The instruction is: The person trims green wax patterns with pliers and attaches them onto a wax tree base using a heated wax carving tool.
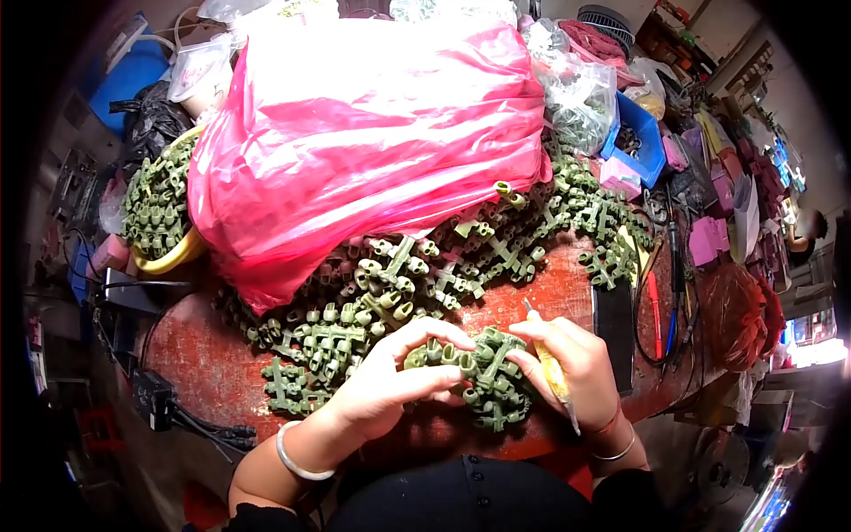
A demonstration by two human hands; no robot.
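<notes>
My left hand (390, 377) curls its thumb and fingers around a green branched piece with small cup-like ends (449, 355) near the table's front edge. A cluster of similar green pieces (498, 390) lies just to the right, between my hands; where one piece ends and the other begins is unclear. My right hand (581, 359) is closed on a slim yellow-handled tool (553, 372) with thin pointed ends, its fingertips close to the cluster. Beyond my hands spreads a heap of green branched pieces (332, 341).
A large pink plastic bag (372, 160) covers the back of the worn red table (199, 355). Left stands a yellow basket (173, 257) of green pieces; right, a blue bin (645, 133). Red and blue pen-like tools (655, 310) and cables lie at right. A black box with cables (152, 399) sits left.
</notes>
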